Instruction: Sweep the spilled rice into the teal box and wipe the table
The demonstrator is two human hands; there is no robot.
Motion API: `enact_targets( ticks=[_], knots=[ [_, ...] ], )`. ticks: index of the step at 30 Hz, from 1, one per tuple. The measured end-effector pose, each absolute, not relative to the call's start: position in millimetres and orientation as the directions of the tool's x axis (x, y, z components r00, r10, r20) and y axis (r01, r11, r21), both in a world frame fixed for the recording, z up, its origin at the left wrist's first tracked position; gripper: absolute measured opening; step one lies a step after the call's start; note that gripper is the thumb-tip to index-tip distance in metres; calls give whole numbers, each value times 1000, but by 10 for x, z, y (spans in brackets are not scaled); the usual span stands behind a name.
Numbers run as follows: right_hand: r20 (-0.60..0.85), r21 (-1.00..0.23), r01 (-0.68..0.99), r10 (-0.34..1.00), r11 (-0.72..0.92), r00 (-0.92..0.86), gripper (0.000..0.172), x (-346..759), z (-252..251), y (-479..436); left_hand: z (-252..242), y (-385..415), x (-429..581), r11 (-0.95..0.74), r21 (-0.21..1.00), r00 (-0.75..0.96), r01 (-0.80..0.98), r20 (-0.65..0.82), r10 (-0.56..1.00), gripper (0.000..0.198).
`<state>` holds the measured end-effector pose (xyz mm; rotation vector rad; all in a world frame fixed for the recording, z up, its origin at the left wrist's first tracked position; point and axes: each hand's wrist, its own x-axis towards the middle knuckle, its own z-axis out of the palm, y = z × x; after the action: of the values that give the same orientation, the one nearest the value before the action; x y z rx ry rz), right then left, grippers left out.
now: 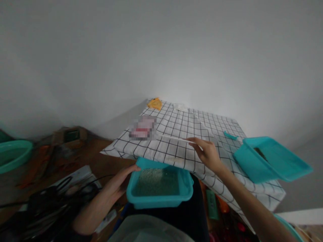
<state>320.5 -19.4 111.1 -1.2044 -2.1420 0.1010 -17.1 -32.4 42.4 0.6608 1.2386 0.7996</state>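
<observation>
Holding teal tub (156, 201) of grains (157, 181) by left rim, left hand (118, 183) curled, low centre under checked cloth (176, 131). Pinching cloth edge up with right hand (208, 153). Next move: keep tub level.

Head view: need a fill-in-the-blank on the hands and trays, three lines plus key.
1. The grain tray is gripped at its rim by the person's ____.
2. The thin white stick is pinched by the person's ____.
3. The second tray rests on a white cloth printed with a black ____.
Missing words: left hand; right hand; grid.
</observation>
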Motion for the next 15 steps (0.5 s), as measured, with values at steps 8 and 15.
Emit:
enact_targets(
  ticks=[8, 15],
  knots=[
    [494, -308, 865, 844, 396, -211, 37, 2860, 1241, 514, 469, -346, -187, 584, 793, 132, -175, -569, 812, 26],
    [454, -304, 831, 837, 467, -304, 34, 2881, 1260, 426, 522, -367, -186, 595, 783, 128, -183, -581, 804, 25]
  ],
)
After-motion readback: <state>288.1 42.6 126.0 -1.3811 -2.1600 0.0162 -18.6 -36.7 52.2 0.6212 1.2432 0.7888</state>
